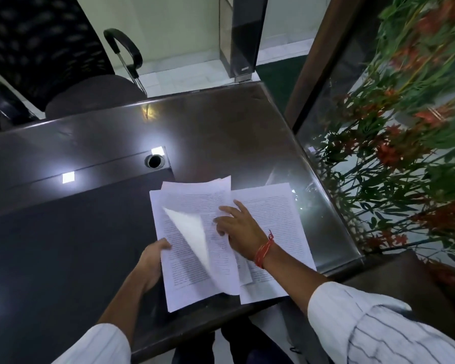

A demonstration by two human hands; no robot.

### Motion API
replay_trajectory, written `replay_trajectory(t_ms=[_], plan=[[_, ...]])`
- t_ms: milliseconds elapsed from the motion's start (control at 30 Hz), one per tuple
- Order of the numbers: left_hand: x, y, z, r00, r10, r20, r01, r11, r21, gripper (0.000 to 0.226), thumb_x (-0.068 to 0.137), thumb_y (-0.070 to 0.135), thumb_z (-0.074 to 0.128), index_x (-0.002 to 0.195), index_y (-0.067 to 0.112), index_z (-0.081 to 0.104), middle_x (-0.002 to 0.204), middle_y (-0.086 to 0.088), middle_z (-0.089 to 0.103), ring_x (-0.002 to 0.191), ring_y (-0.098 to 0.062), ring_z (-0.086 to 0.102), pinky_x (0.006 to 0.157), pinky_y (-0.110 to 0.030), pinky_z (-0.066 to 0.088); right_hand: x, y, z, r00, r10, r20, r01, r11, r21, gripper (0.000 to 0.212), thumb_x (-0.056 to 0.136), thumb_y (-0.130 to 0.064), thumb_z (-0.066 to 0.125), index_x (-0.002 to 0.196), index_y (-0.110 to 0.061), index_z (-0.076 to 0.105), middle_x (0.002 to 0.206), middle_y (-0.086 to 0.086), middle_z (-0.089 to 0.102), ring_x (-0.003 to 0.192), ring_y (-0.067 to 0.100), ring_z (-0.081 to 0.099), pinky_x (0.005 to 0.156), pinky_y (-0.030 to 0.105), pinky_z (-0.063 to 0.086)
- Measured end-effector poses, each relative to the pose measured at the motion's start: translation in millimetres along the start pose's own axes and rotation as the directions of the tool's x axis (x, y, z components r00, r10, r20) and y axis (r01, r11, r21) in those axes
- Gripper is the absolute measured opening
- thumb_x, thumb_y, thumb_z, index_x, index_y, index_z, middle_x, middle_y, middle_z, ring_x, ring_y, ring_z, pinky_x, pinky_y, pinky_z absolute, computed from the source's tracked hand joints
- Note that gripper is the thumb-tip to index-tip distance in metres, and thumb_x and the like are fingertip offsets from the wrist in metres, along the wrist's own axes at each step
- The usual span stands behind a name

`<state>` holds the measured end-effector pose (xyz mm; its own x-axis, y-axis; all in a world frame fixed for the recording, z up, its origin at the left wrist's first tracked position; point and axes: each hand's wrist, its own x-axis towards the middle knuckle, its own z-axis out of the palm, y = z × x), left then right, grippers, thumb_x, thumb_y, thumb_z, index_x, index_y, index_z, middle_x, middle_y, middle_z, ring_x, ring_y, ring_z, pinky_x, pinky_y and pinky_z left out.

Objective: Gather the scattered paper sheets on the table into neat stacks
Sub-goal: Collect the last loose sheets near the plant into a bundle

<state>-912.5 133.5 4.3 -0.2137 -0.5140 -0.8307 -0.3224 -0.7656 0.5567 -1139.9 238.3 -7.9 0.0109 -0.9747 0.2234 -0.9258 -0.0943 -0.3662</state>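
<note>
White printed paper sheets (195,232) overlap on dark glossy tabletop (90,232). Left hand (153,261) pinches their near-left edge; right hand (237,227) presses flat, fingers spread.

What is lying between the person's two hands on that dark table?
In the head view, overlapping white printed paper sheets, one curling up, lie between the left hand and right hand.

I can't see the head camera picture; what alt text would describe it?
A person's left hand grips the edge of a loose pile of printed sheets while the right hand rests flat on top, on a dark glossy table. An office chair stands behind.
</note>
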Motion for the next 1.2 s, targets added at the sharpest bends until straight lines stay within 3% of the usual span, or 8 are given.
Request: replay_trajectory(t_ms=[133, 267, 367, 433, 533, 633, 933, 1200], plan=[[0.5, 1.2, -3.9, 0.999, 0.026, 0.026, -0.019, 0.973, -0.228, 0.050, 0.103, 0.046, 0.039, 0.085, 0.011, 0.070, 0.074, -0.007, 0.073, 0.066, -0.025, 0.066, 0.069, -0.037, 0.048, 4.4, 0.9, 18.3, 0.979, -0.187, 0.080, 0.180, 0.980, 0.085, 0.035, 0.065, 0.021, 0.067, 0.071, -0.013, 0.059, 0.103, 0.006, 0.073, 0.119, 0.034, 0.060, 0.102, 0.039, 0.049], [3.1, 2.9, -5.9, 0.986, 0.036, 0.164, -0.016, 0.992, -0.124, 0.031, 0.099, 0.033, 0.056, 0.110, 0.008, 0.070, 0.108, -0.013, 0.076, 0.092, -0.032, 0.072, 0.082, -0.046, 0.054, 7.2, 12.1, 30.9, 0.962, -0.229, 0.150, 0.219, 0.972, 0.085, 0.034, 0.072, 0.021, 0.061, 0.079, -0.012, 0.060, 0.123, 0.010, 0.067, 0.132, 0.034, 0.049, 0.102, 0.032, 0.044], [14.8, -3.5, -12.1, 0.991, 0.040, 0.125, -0.047, 0.997, 0.054, 0.025, 0.089, 0.006, 0.069, 0.114, 0.001, 0.069, 0.118, -0.017, 0.072, 0.099, -0.033, 0.072, 0.091, -0.051, 0.055, 13.9, 25.5, 31.9, 0.985, -0.120, 0.125, 0.129, 0.990, -0.063, 0.044, 0.081, 0.012, 0.045, 0.116, -0.007, 0.064, 0.139, 0.018, 0.053, 0.137, 0.038, 0.041, 0.110, 0.046, 0.037], [15.6, -3.5, -15.9, 0.994, 0.056, 0.091, -0.062, 0.996, 0.065, 0.024, 0.089, 0.002, 0.068, 0.113, 0.001, 0.069, 0.113, -0.014, 0.074, 0.100, -0.033, 0.072, 0.088, -0.049, 0.056, 14.3, 30.5, 22.3, 0.973, 0.199, 0.120, -0.175, 0.967, -0.185, 0.055, 0.085, -0.005, 0.057, 0.139, -0.010, 0.048, 0.148, 0.021, 0.041, 0.140, 0.041, 0.034, 0.113, 0.058, 0.031], [12.0, -3.3, -46.5, 0.996, 0.068, 0.063, -0.072, 0.995, 0.062, 0.021, 0.089, 0.001, 0.068, 0.110, 0.005, 0.070, 0.109, -0.011, 0.075, 0.100, -0.033, 0.071, 0.086, -0.049, 0.056, -9.0, 14.1, 12.5, 0.545, 0.836, 0.067, -0.811, 0.546, -0.212, 0.103, 0.081, -0.061, 0.063, 0.154, -0.011, 0.012, 0.161, 0.021, 0.010, 0.148, 0.041, 0.009, 0.115, 0.054, 0.013], [18.3, -6.8, -50.7, 0.998, 0.062, -0.007, -0.061, 0.996, 0.058, 0.021, 0.088, 0.002, 0.070, 0.109, 0.007, 0.071, 0.108, -0.010, 0.075, 0.100, -0.034, 0.071, 0.091, -0.053, 0.055, -41.8, 17.4, 10.3, 0.092, 0.984, 0.151, -0.992, 0.104, -0.071, 0.141, 0.059, -0.088, 0.060, 0.153, -0.008, -0.009, 0.161, 0.023, -0.008, 0.148, 0.041, -0.007, 0.115, 0.061, 0.005], [26.3, -6.8, -54.1, 0.996, 0.080, 0.028, -0.083, 0.990, 0.118, 0.020, 0.088, 0.001, 0.070, 0.107, 0.007, 0.071, 0.109, -0.008, 0.074, 0.100, -0.032, 0.070, 0.088, -0.049, 0.055, -32.3, 9.0, 0.0, 0.138, 0.990, 0.036, -0.988, 0.140, -0.069, 0.126, 0.065, -0.072, 0.073, 0.152, -0.004, 0.011, 0.154, 0.020, 0.029, 0.140, 0.039, 0.032, 0.109, 0.054, 0.036], [38.1, -7.3, -72.1, 0.991, 0.083, 0.100, -0.102, 0.974, 0.203, 0.022, 0.088, 0.006, 0.072, 0.111, 0.007, 0.070, 0.111, -0.008, 0.075, 0.101, -0.032, 0.071, 0.092, -0.053, 0.055, -20.0, 21.3, 3.0, 0.052, 0.973, 0.224, -0.993, 0.074, -0.087, 0.158, 0.045, -0.082, 0.074, 0.152, -0.013, -0.018, 0.159, 0.025, -0.013, 0.147, 0.043, -0.009, 0.115, 0.064, 0.009]])
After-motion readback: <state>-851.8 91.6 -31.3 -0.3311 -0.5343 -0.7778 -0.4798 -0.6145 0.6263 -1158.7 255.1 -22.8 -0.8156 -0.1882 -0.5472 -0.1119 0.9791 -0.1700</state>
